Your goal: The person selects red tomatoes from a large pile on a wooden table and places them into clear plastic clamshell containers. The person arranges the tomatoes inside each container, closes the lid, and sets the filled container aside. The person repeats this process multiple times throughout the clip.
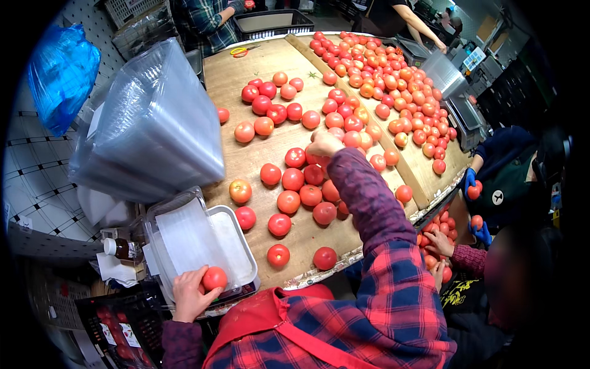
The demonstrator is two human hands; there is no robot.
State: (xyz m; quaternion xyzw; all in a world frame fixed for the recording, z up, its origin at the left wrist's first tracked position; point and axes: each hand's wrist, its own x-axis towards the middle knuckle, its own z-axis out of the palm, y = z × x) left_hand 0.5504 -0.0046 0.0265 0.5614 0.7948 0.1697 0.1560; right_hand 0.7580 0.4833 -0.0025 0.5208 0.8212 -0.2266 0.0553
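My left hand [192, 295] holds a red tomato [215, 278] at the near end of a clear plastic clamshell tray [154, 221], and a bit of red shows between the fingers. A white sheet [184, 235] lines the tray, which rests on a white-rimmed scale pan [251, 263]. Out over the wooden sorting table [258, 157], my right hand [325, 144] reaches down among loose tomatoes. Its fingers are bent over one beside a tomato [295, 157], and the forearm hides part of the pile, so its grip is unclear.
A tall stack of clear plastic trays [156, 124] stands at the left. A wooden divider [359, 97] separates a larger tomato heap [405, 87]. Scissors [242, 50] lie at the far edge. Co-workers' hands [440, 243] handle tomatoes in a crate at the right.
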